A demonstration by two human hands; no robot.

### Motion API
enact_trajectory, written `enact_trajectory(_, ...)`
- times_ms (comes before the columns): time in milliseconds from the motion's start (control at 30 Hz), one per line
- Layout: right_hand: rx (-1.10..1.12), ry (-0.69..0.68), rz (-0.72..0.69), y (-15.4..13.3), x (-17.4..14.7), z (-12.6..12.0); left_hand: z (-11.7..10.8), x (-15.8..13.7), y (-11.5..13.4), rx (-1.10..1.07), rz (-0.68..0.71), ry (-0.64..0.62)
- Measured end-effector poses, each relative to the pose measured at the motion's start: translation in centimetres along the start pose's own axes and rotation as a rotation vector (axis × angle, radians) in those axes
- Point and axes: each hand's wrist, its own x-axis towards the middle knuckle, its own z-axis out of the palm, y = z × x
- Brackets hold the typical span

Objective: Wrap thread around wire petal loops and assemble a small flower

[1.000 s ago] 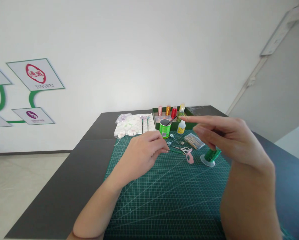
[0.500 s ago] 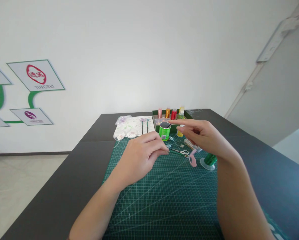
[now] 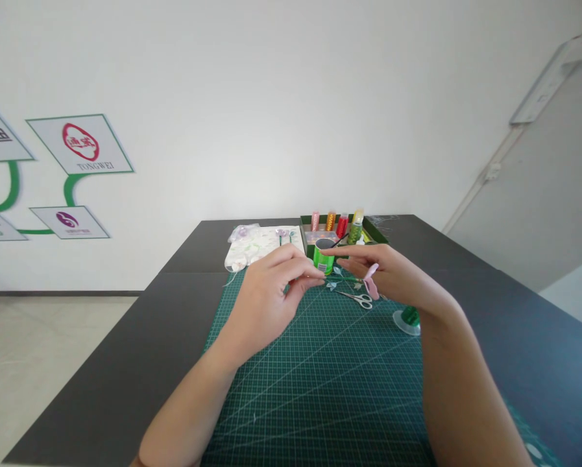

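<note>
My left hand is closed in a pinch on the end of a thin green wrapped stem. At the stem's right end sits a pink petal-shaped flower piece, close in front of my right hand. My right hand has its index finger stretched to the left above the stem, the other fingers lower and partly hidden. Whether it touches the stem or any fine thread, I cannot make out. Silver scissors lie on the green cutting mat just below the stem.
Behind my hands stands a green can with a dark stick in it. A box holds several coloured thread spools. Right of centre is a green spool. A white sheet with small flower pieces lies at the back left.
The stem and pink flower piece have risen off the mat area, and the flower piece now overlaps my right hand. Both hands have shifted slightly; the camera view has moved a little left.
</note>
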Motion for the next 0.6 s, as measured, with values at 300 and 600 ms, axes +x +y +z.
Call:
enact_trajectory(300,-0.081,-0.102,0.031,0.87,-0.04,0.39,-0.18,0.07,-0.18,-0.006,-0.021,0.095)
enact_trajectory(600,-0.101,-0.190,0.037,0.20,-0.42,0.44,-0.43,0.00,0.16,0.015,-0.020,0.101)
